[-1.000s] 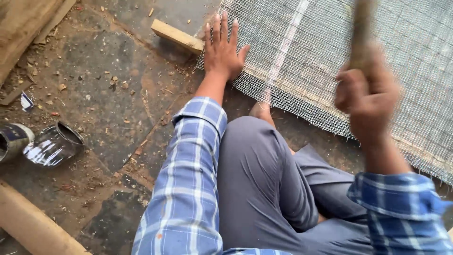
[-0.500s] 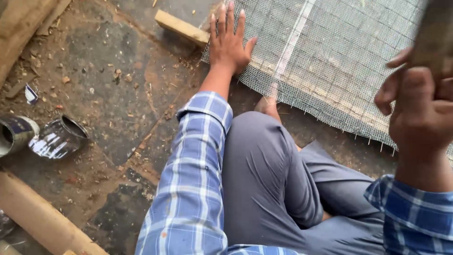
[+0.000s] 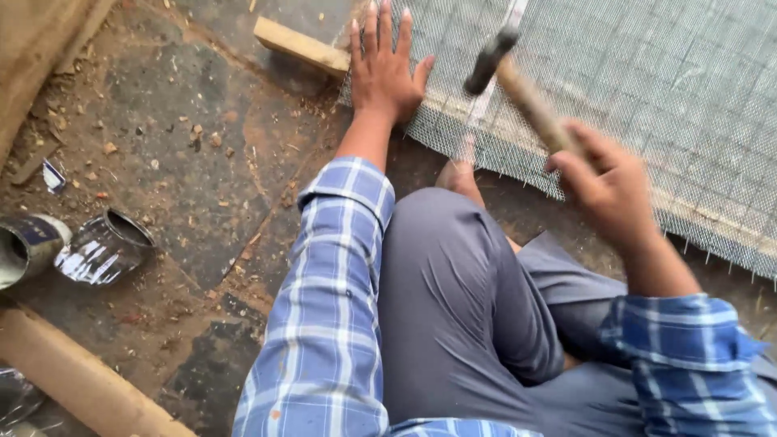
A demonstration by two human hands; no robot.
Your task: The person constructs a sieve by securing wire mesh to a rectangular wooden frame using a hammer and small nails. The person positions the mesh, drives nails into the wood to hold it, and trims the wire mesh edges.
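Dusty stone floor (littered with wood chips) in flat daylight.

Two labelled tins — blue-silver — floor, left

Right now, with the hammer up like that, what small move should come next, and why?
Probably a short downward tap. The right hand grips the hammer with its head raised just above the wire mesh, where it lies over a wooden strip. The left hand presses the mesh flat beside that spot, its fingers clear of the head.
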